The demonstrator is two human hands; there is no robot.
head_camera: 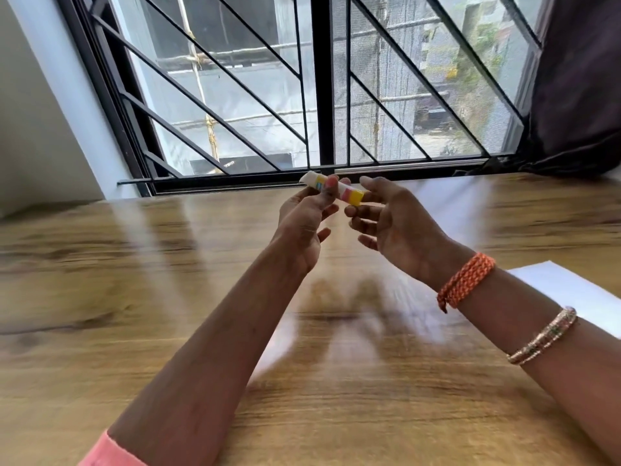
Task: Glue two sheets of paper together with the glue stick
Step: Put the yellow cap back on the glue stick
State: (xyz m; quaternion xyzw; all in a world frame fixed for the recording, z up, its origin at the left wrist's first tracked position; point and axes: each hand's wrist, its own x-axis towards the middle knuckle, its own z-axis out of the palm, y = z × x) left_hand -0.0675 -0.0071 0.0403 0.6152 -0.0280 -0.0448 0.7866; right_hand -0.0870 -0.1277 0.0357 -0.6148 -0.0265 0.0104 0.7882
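Looking down from nearest to us, we see our two bare forearms stretched out above a wooden table, a pink sleeve at the left elbow and, on the right arm, a beaded bangle and an orange braided wristband. A sheet of white paper lies on the table under our right forearm, partly hidden by it; the table around it is blurred. Farther out, our left hand pinches the glue stick between thumb and fingertips, lifted clear of the table, white end to the left and yellow end to the right. Our right hand has its fingers spread and loosely bent, the fingertips at the yellow end; we cannot tell whether they touch it. Beyond them stand a barred window and a dark curtain
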